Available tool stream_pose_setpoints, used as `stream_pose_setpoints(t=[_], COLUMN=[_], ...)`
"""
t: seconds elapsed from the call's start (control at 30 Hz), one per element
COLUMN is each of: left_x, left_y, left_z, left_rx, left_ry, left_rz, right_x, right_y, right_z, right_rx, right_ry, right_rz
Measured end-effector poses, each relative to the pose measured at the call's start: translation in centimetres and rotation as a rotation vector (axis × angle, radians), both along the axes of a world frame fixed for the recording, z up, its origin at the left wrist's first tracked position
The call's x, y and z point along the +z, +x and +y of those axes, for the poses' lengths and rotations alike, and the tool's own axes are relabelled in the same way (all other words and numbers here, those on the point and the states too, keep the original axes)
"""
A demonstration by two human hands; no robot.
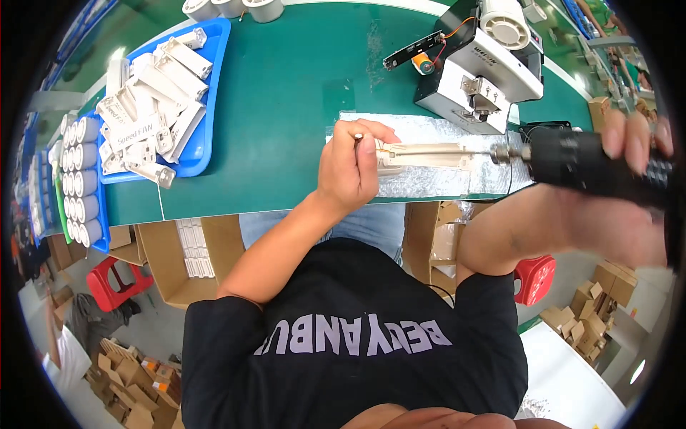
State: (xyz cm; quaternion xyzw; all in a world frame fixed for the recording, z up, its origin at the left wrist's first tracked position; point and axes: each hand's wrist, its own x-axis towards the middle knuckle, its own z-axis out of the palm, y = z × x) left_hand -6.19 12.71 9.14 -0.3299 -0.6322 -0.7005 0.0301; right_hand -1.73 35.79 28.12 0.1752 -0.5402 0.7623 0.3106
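My left hand [349,163] is closed round one end of a long cream plastic housing [432,154] at the front edge of the table. A small metal piece [359,136], perhaps a screw, shows at its thumb and forefinger. My right hand [618,222], partly smeared by motion, grips a black electric screwdriver [572,159] lying level. The screwdriver's long thin bit points left along the housing toward my left hand. Whether its tip touches a screw I cannot tell. Silvery wrap sheeting [411,187] lies under the housing.
At the left, a blue tray [218,93] holds many white plastic housings. White cylinders [87,182] stand in another blue tray beside it. A white-and-black machine [486,75] with wires occupies the far right. Cardboard boxes [168,264] sit below the table edge.
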Motion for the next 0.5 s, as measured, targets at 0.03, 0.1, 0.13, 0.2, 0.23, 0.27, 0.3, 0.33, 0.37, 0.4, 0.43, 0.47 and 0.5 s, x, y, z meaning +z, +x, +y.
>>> stream_pose_setpoints(t=[0.03,0.1,0.13,0.2,0.23,0.27,0.3,0.33,0.37,0.4,0.43,0.47,0.5], left_x=[-0.1,-0.5,-0.7,-0.8,-0.7,-0.7,-0.6,-0.6,-0.6,-0.5,-0.5,-0.5,-0.6], left_y=[0.0,-0.1,-0.2,-0.2,-0.2,-0.1,-0.1,0.0,0.0,-0.1,-0.1,-0.1,-0.1], left_z=[-0.1,0.2,0.3,0.4,0.4,0.3,0.4,0.4,0.5,0.5,0.6,0.5,0.4], left_rx=[0.008,0.038,0.063,0.077,0.084,0.089,0.086,0.083,0.083,0.09,0.097,0.097,0.094], left_ry=[-0.003,0.016,0.038,0.046,0.056,0.054,0.052,0.051,0.052,0.063,0.074,0.074,0.068], left_rz=[0.009,0.031,0.056,0.054,0.054,0.051,0.035,0.02,0.017,0.04,0.064,0.061,0.046], right_x=[0.1,-1.1,-1.3,-1.6,-1.8,-1.8,-2.0,-2.1,-2.1,-2.2,-2.2,-2.3,-2.4], right_y=[0.0,-2.5,-2.5,-2.7,-2.8,-2.4,-2.8,-2.6,-2.5,-2.5,-2.4,-2.4,-2.4], right_z=[-0.5,-1.1,-2.0,-2.7,-2.9,-2.6,-2.9,-2.9,-2.1,-2.4,-2.4,-2.8,-3.0], right_rx=[0.0,0.001,0.003,0.004,0.003,0.002,-0.003,-0.008,-0.014,-0.018,-0.022,-0.027,-0.03], right_ry=[-0.005,-0.011,-0.012,-0.017,-0.019,-0.022,-0.021,-0.021,-0.02,-0.021,-0.022,-0.022,-0.023], right_rz=[0.005,0.017,0.024,0.035,0.04,0.045,0.05,0.056,0.061,0.067,0.073,0.079,0.085])
